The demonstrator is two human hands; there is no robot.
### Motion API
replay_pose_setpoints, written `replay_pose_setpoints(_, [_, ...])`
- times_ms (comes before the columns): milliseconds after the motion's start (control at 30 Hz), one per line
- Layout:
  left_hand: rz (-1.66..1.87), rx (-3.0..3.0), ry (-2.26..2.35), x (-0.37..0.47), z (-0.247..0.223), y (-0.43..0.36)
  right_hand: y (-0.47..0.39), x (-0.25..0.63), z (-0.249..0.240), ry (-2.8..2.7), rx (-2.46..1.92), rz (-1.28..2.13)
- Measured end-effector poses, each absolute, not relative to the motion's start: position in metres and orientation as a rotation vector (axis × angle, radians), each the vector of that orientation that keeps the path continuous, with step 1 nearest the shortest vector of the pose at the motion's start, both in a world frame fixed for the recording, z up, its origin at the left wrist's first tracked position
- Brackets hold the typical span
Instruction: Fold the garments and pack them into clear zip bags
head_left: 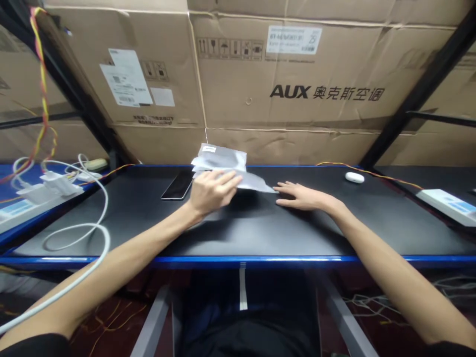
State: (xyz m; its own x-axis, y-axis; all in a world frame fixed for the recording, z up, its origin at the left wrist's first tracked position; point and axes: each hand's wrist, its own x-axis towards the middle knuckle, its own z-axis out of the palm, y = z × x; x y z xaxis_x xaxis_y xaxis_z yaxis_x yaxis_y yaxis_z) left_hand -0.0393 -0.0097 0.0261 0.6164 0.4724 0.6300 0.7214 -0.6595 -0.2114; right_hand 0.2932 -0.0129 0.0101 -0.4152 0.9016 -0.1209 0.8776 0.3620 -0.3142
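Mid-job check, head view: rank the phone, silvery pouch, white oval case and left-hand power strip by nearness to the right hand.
Nearest the right hand first:
1. Silvery pouch, just to its left.
2. White oval case, to its right.
3. Phone, left, beyond the pouch.
4. Power strip, far left.
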Motion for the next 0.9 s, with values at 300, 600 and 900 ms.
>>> replay_pose_setpoints(300, [-0.445,-2.810,-0.845,-0.021,-0.006,-0.016,-0.006,0.306,0.010,-2.480,-1.570,0.369])
replay_pose_setpoints(600, [-0.460,-3.129,-0.608,-0.042,0.016,0.005,-0.017,0.284,0.012,-2.288,-1.488,0.309])
replay_pose_setpoints(900, [-0.631,-2.984,-0.511,-0.057,0.015,0.023,-0.022,0.277,0.010,-2.510,-1.488,0.349])
